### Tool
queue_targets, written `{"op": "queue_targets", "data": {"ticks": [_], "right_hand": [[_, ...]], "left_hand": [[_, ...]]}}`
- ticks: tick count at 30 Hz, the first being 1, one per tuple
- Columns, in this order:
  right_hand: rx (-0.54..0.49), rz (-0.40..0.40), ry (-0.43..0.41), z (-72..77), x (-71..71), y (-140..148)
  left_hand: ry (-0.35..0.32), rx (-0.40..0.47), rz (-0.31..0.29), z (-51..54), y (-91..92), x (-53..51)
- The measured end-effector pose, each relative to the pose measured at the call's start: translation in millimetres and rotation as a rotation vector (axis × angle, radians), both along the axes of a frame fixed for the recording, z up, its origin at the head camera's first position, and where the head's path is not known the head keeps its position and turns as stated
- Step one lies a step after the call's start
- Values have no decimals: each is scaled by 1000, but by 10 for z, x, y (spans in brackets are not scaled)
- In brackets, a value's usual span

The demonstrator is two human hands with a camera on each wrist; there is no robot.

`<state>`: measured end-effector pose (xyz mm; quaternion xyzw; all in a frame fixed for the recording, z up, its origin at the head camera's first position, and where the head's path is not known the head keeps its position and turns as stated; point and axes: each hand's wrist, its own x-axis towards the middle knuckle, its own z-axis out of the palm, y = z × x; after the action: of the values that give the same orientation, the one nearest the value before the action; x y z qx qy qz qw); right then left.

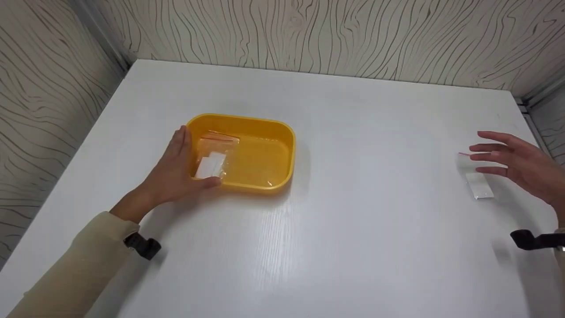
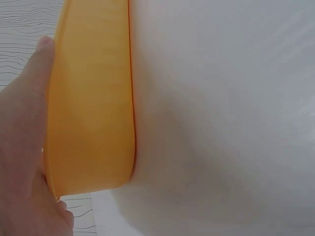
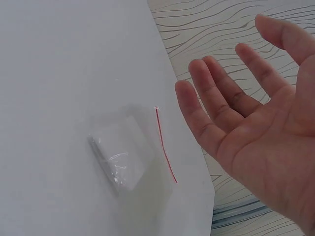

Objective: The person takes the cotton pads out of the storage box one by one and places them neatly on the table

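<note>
My left hand grips the left end of a yellow plastic tray, its thumb over the front rim and its fingers along the left wall. The left wrist view shows the tray's outer wall beside the thumb side of the hand. Inside the tray, at the left, lie clear zip bags with red seal lines and white pieces in them; how many is unclear. At the right, my right hand hovers with spread fingers, holding nothing. A single clear zip bag with a white piece lies on the table near it.
The white table runs back to a wood-grain patterned panel, with similar panels at both sides. The single bag lies near the table's right edge. A black strap device sits on each wrist.
</note>
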<state>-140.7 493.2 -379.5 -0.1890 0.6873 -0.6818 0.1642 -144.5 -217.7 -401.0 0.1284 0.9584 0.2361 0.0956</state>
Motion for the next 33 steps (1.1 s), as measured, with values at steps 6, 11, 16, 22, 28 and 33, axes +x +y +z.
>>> {"op": "queue_targets", "data": {"ticks": [6, 11, 16, 22, 28, 33], "right_hand": [[1, 50, 28, 15, -21, -57], [8, 50, 20, 24, -53, -113], [10, 50, -1, 15, -86, -185], [20, 64, -7, 2, -126, -267], [93, 29, -16, 0, -137, -332], [186, -30, -29, 21, -129, -389]], "left_hand": [[-5, -1, 7, -6, -3, 0], [15, 10, 3, -11, -3, -2], [16, 26, 4, -5, 1, 3], [24, 43, 2, -10, 4, 8], [45, 54, -13, -13, -5, 8], [56, 43, -32, -18, -14, 6]]}}
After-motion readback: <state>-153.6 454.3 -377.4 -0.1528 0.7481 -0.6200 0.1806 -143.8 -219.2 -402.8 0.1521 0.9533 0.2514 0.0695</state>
